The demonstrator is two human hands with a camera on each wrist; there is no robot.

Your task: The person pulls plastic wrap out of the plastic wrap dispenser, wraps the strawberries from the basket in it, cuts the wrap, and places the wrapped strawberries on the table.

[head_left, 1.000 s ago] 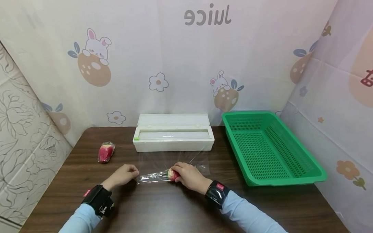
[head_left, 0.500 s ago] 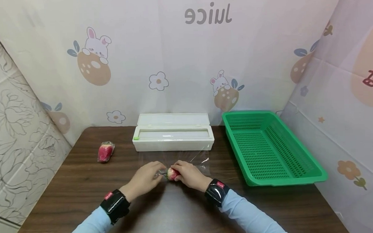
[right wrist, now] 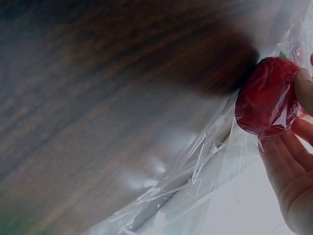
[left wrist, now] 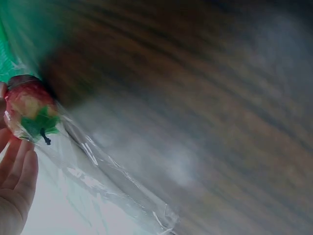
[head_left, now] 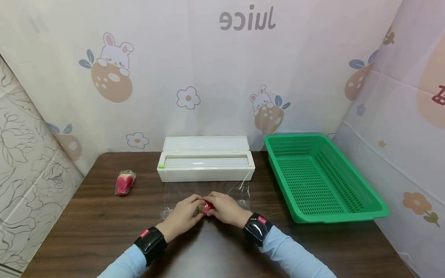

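A red model strawberry (head_left: 207, 207) with green leaves and a dark stem lies at the table's middle, wrapped in clear film. My right hand (head_left: 226, 208) grips its rounded red end, thumb and fingers on either side. From the other side my left hand (head_left: 182, 216) holds the leafy end. In the left wrist view the leaves (left wrist: 40, 123) and stem face the camera. Film lies tight and creased over the red end of the strawberry (right wrist: 268, 97) in the right wrist view. Clear cling film (head_left: 242, 189) stretches from the hands back to the white dispenser.
The white film dispenser (head_left: 207, 174) stands at the back with its lid up and a green slider at left. A second red, film-wrapped fruit (head_left: 125, 182) lies at the left of the table. At right is a green plastic basket (head_left: 357, 214).
My left hand has moved right, from the film's left end to the strawberry, and now holds it. The strawberry has turned slightly under the fingers. My right hand has stayed about in place.
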